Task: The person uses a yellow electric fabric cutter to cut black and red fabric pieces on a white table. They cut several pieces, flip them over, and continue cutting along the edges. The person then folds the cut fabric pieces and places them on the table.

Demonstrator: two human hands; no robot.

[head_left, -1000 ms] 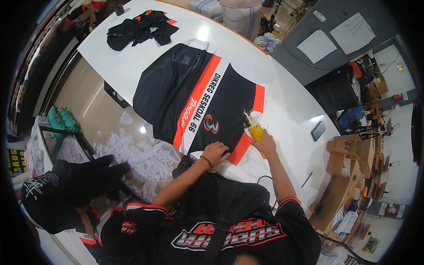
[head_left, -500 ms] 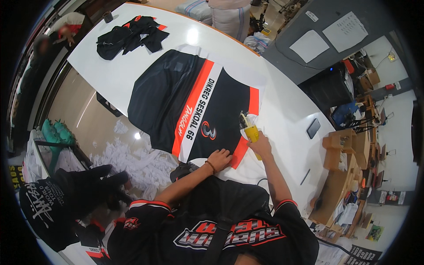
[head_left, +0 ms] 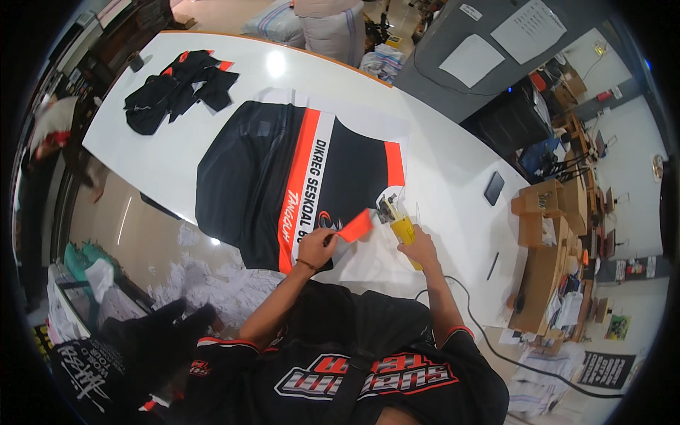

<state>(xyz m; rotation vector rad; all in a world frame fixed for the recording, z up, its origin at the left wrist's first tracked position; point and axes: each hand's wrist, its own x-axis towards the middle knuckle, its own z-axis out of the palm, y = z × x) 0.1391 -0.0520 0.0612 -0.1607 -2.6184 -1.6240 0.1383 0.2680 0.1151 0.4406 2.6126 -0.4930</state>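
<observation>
A black fabric panel (head_left: 360,159) with an orange stripe, a white band and orange end edges lies on the white table (head_left: 453,177). My left hand (head_left: 317,249) is closed on its near edge and lifts it, folding an orange corner (head_left: 356,225) up over the panel. Wrapped round the yellow body of an electric fabric cutter (head_left: 403,230), my right hand (head_left: 421,249) holds it at the panel's right edge. The cutter's metal head points away from me beside the lifted corner. White paper shows beneath the fabric.
Black and orange cut pieces (head_left: 170,92) lie at the far left. A phone (head_left: 494,188) and a dark pen (head_left: 492,266) rest on the right. The cord (head_left: 471,312) trails off right. White scraps (head_left: 212,287) cover the floor at left. Someone (head_left: 60,131) stands beyond the table.
My left hand has gone from lying flat on the panel to gripping and lifting its near orange corner leftward. The cutter has come slightly nearer me. The whole view has shifted.
</observation>
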